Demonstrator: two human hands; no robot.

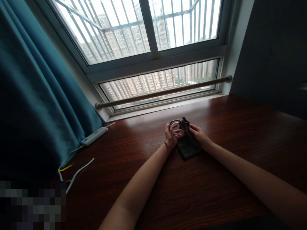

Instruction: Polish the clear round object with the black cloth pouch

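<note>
My left hand is wrapped round a small clear glass, held just above the dark wooden table; a thin bracelet sits on that wrist. My right hand grips a dark cloth against the right side of the glass. The cloth hangs down from the glass, and its lower part lies on the table between my two hands. The fingertips of my right hand are partly hidden in the cloth.
A white power strip lies at the table's far left, with white and yellow cables trailing off the edge. A teal curtain hangs at the left. A barred window with a rail runs behind the table.
</note>
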